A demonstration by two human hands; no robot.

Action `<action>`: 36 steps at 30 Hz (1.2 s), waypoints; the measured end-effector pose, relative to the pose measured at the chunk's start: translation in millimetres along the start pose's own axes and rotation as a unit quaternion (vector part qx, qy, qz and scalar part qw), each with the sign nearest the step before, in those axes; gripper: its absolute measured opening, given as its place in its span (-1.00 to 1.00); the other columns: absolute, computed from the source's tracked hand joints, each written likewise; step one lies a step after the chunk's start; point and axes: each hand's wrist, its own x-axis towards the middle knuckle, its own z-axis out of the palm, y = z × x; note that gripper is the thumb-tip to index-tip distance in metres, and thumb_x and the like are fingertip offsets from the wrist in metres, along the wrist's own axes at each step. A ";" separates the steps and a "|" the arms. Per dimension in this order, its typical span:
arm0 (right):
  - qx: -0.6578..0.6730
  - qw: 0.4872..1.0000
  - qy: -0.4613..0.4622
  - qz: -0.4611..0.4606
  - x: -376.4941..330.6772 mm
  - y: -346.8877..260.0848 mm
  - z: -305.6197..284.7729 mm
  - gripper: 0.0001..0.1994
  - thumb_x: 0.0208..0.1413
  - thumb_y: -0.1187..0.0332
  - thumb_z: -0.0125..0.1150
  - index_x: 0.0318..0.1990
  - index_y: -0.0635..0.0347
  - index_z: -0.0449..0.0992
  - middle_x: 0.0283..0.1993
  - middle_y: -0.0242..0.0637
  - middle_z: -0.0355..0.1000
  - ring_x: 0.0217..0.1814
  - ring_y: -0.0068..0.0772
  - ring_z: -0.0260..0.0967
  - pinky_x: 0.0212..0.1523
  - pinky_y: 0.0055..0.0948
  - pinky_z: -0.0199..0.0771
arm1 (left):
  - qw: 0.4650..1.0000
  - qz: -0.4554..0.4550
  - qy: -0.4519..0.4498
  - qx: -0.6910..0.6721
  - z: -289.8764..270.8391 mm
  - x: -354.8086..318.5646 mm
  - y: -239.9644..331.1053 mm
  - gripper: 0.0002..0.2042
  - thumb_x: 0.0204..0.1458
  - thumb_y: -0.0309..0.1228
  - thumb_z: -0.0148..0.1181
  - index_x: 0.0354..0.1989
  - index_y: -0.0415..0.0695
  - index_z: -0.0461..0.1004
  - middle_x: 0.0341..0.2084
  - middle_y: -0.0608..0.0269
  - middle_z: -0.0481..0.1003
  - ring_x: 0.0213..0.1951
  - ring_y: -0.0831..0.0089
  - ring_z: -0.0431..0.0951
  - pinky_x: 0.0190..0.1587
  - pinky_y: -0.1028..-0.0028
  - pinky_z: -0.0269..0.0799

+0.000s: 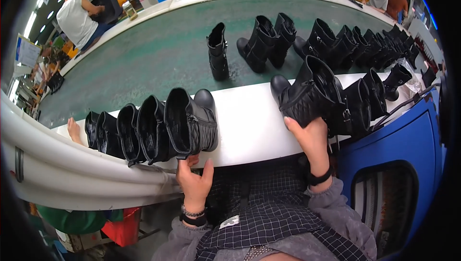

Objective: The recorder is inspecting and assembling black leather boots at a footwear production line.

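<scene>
My right hand grips a black quilted ankle boot by its heel and holds it over the white ledge. My left hand touches the lower edge of the nearest black boot in a row of several boots standing on the ledge's left part. More black boots stand packed together right of the held one.
A green conveyor belt beyond the ledge carries several black boots. A blue machine stands at my right. Another person's hand rests at the row's left end. Other people stand at the far left and far right.
</scene>
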 end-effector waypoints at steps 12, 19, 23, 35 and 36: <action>0.200 0.973 -0.094 0.068 38.4 24.4 41.9 -0.46 -0.09 0.26 0.35 0.05 0.37 0.44 -0.01 -0.15 0.49 -0.17 -0.23 0.53 -0.12 -0.36 0.53 | 0.999 0.045 -0.001 -0.007 28.1 22.9 -1.2 -0.33 -0.15 -0.27 0.42 0.08 -0.33 0.20 -0.31 -0.12 0.54 -0.27 -0.13 0.57 -0.24 0.18 0.50; 0.516 0.802 -0.195 0.229 3.2 14.4 54.0 -0.53 0.07 0.24 0.20 0.08 0.37 0.38 -0.14 -0.11 0.53 -0.25 -0.22 0.58 -0.37 -0.22 0.71 | 0.996 0.021 0.034 0.076 51.3 46.1 -6.8 -0.19 -0.16 -0.16 0.39 0.18 -0.34 0.09 -0.36 -0.16 0.51 -0.33 -0.15 0.57 -0.33 0.09 0.52; 0.556 0.767 -0.217 0.235 -11.9 12.8 60.9 -0.54 0.01 0.31 0.25 0.06 0.35 0.40 -0.13 -0.14 0.52 -0.24 -0.28 0.57 -0.38 -0.26 0.72 | 0.992 0.059 0.018 0.112 57.0 47.2 -15.3 -0.34 -0.14 -0.18 0.38 0.09 -0.31 0.30 -0.31 -0.16 0.53 -0.31 -0.13 0.57 -0.31 0.12 0.53; 0.616 0.744 -0.206 0.156 1.7 11.3 65.4 -0.57 0.02 0.36 0.17 0.07 0.35 0.39 -0.08 -0.12 0.50 -0.15 -0.24 0.56 -0.28 -0.25 0.71 | 0.961 -0.008 0.031 -0.276 82.4 41.1 -18.7 -0.51 -0.01 -0.48 0.32 0.11 -0.32 0.34 -0.04 0.15 0.47 -0.03 0.36 0.49 0.05 0.41 0.42; 0.620 0.746 -0.197 0.140 5.0 11.8 62.8 -0.57 0.02 0.36 0.16 0.07 0.36 0.39 -0.07 -0.11 0.50 -0.15 -0.23 0.56 -0.26 -0.25 0.71 | 0.943 -0.032 0.017 -0.330 87.6 40.5 -17.1 -0.52 -0.01 -0.48 0.31 0.11 -0.30 0.34 -0.05 0.15 0.47 -0.07 0.38 0.52 -0.02 0.42 0.48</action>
